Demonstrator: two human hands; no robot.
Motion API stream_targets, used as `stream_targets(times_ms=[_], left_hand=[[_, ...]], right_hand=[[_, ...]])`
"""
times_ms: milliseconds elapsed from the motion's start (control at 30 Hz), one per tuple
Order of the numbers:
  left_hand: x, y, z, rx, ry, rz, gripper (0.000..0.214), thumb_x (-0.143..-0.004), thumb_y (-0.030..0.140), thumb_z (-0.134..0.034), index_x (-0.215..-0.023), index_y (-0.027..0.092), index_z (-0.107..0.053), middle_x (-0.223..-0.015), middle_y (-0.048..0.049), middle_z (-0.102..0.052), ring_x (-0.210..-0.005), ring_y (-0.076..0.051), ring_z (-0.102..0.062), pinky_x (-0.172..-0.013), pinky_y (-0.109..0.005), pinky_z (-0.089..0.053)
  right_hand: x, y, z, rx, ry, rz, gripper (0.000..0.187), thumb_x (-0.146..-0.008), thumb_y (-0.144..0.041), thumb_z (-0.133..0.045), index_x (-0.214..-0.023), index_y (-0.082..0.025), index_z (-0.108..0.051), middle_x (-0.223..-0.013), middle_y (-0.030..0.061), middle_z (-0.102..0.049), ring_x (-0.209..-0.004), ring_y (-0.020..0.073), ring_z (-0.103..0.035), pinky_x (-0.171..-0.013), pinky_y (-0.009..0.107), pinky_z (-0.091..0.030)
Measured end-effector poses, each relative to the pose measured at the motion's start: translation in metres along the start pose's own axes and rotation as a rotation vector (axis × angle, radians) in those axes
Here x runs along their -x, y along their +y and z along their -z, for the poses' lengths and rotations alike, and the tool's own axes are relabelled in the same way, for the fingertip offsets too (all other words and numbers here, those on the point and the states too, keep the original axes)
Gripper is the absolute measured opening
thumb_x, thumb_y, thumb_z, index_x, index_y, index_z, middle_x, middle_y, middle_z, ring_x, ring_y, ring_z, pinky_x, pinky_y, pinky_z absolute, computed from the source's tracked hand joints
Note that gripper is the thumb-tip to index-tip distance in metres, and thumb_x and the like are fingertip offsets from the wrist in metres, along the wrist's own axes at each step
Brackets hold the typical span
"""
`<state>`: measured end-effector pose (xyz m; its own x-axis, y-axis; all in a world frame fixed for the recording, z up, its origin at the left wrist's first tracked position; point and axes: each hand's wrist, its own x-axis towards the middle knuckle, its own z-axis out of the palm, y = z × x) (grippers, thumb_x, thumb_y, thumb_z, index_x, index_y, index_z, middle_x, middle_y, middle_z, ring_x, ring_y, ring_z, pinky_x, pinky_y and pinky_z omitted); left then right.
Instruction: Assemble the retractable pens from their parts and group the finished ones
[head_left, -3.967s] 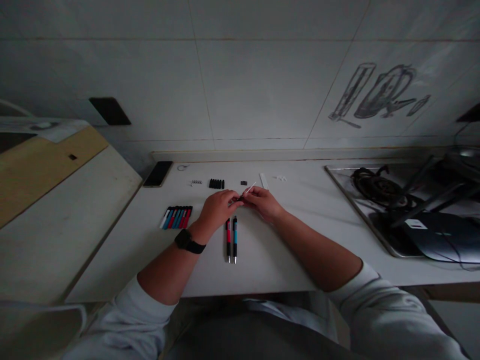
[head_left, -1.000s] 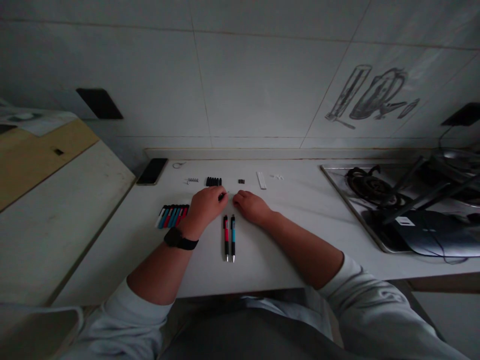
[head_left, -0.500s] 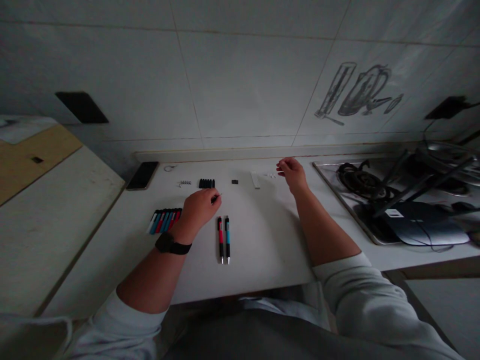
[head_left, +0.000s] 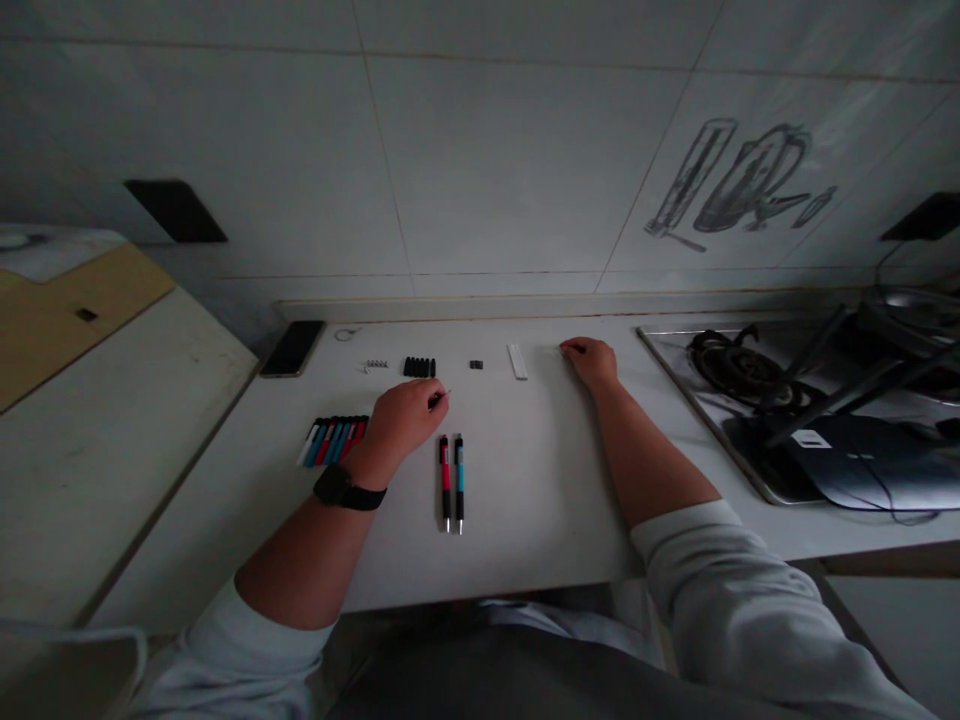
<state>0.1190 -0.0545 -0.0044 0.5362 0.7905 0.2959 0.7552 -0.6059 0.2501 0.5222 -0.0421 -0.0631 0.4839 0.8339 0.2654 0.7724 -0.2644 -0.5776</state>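
Left hand (head_left: 406,415) is pinching a small dark piece (head_left: 434,401) nearer than the black tubes (head_left: 419,367). Right hand (head_left: 592,362) isn't sitting beside it anymore, it's reaching the white bits (head_left: 553,350) far right (can't tell if it's gripping any), so work's spanning two spots, red pen (head_left: 445,482) and blue pen (head_left: 460,482) lying nearer

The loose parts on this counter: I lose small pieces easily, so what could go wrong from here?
The right hand has its fingertips at the small white pieces, so it might scatter some. The left hand, which holds a small dark piece, has its wrist close to the row of coloured tubes and could knock them askew. The small springs lie loose on the counter, so a bump might send one rolling.
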Motion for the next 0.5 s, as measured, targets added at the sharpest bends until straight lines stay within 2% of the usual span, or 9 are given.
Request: stream_targets(times_ms=[200,500], left_hand=[[0.0003,0.0045,0.005,-0.034,-0.049,0.026,0.017,-0.097,0.029,-0.056,-0.093,0.022,-0.071,-0.096,-0.0055,-0.076,-0.087,-0.021,-0.068,-0.072,-0.03,-0.044],[0.0005,0.0063,0.0073,-0.035,-0.058,0.035,0.018,-0.097,0.029,-0.056,-0.095,0.022,-0.073,-0.095,-0.0055,-0.076,-0.087,-0.021,-0.067,-0.073,-0.03,-0.044]], right_hand=[[-0.0002,-0.0012,-0.0005,0.066,-0.027,-0.001,0.026,-0.089,-0.035,-0.066,-0.107,-0.026,-0.083,-0.109,0.0056,-0.08,-0.1,0.022,-0.071,-0.091,0.029,-0.051],[0.0007,-0.0044,0.0036,0.058,-0.045,-0.016,0.028,-0.088,-0.038,-0.067,-0.109,-0.025,-0.083,-0.107,0.0064,-0.08,-0.099,0.0235,-0.071,-0.085,0.03,-0.05]])
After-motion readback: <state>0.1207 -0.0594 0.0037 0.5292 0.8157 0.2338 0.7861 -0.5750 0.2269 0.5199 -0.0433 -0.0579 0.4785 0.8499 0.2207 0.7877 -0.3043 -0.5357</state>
